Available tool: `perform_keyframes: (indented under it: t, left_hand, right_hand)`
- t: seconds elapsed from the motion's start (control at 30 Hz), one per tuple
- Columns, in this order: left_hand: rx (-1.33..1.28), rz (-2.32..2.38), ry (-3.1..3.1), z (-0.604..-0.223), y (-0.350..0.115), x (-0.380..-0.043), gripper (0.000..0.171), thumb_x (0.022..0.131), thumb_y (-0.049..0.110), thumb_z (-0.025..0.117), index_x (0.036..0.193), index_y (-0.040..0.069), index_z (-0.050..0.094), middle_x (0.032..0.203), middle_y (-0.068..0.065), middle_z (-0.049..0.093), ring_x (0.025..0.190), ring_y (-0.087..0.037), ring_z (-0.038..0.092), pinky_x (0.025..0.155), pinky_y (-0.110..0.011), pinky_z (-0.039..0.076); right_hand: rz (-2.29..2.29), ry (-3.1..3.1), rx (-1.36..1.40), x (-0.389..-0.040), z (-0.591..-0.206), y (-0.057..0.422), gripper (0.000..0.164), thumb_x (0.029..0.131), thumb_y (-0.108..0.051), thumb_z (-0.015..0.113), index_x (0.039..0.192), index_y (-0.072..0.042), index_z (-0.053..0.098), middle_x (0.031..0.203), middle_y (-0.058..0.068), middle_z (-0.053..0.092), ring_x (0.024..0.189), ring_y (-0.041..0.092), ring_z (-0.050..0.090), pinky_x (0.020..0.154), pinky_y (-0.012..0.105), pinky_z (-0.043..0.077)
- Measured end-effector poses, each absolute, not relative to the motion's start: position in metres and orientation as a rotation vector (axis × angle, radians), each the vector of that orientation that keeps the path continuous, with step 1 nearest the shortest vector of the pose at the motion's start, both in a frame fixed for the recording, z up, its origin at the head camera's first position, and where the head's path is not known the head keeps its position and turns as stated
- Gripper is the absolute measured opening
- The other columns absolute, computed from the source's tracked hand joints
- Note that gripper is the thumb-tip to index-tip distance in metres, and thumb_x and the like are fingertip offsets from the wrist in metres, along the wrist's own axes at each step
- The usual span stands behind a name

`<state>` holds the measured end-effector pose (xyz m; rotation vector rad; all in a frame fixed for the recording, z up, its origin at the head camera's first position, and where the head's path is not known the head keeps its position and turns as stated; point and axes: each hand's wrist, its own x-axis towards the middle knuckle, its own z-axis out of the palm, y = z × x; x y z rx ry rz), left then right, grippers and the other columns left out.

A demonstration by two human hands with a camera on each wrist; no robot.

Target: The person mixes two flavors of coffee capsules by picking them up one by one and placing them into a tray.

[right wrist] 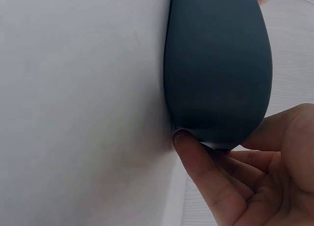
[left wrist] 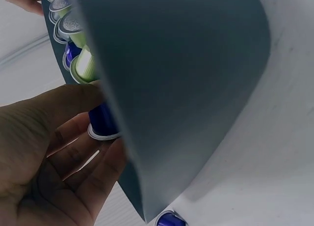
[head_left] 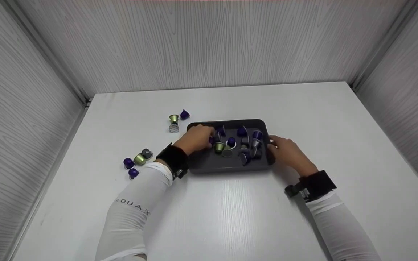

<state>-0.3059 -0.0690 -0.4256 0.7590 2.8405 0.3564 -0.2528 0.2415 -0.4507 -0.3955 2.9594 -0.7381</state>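
A dark grey tray (head_left: 227, 169) on the white table holds several coffee capsules, purple, green and grey, mostly in its middle and right half. My left hand (head_left: 195, 138) reaches over the tray's left end. In the left wrist view its thumb and fingers pinch a dark blue coffee capsule (left wrist: 103, 122) just inside the wall, beside a light green capsule (left wrist: 86, 65). My right hand (head_left: 288, 153) grips the tray's right end. In the right wrist view, its thumb and fingers close around the tray's corner, the inside of the tray hidden behind the wall.
Left of the tray, a purple capsule (head_left: 128, 163), a green one (head_left: 140, 158), a grey one (head_left: 146, 153) and another purple one lie together. Behind them, nearer the back, are a green capsule (head_left: 173, 119), a silver-lidded one (head_left: 173, 128) and a purple one (head_left: 184, 114). Panels enclose the table.
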Motion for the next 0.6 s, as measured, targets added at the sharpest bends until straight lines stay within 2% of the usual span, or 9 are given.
perform_keyframes:
  t: [0.33,0.6]
  left_hand:
    - [0.759,0.362,2.83,-0.4244,-0.07,-0.3047,0.04,0.084,0.015,0.077,0.12,0.004,0.065,0.11,-0.011,0.067,0.103,-0.028,0.061,0.09,-0.041,0.048]
    - [0.776,0.387,2.815,-0.4179,-0.073,-0.3034,0.035,0.087,0.014,0.073,0.119,0.002,0.064,0.108,-0.01,0.068,0.101,-0.026,0.062,0.089,-0.038,0.049]
  right_hand:
    - [-0.75,2.962,-0.399,-0.254,-0.4511,0.2422,0.042,0.101,-0.015,0.047,0.139,0.004,0.049,0.122,0.028,0.061,0.107,0.041,0.06,0.092,0.054,0.045]
    - [-0.74,2.947,-0.394,-0.2535,-0.4494,0.2412,0.043,0.102,-0.015,0.047,0.14,0.005,0.047,0.118,0.027,0.063,0.099,0.037,0.061,0.088,0.052,0.046]
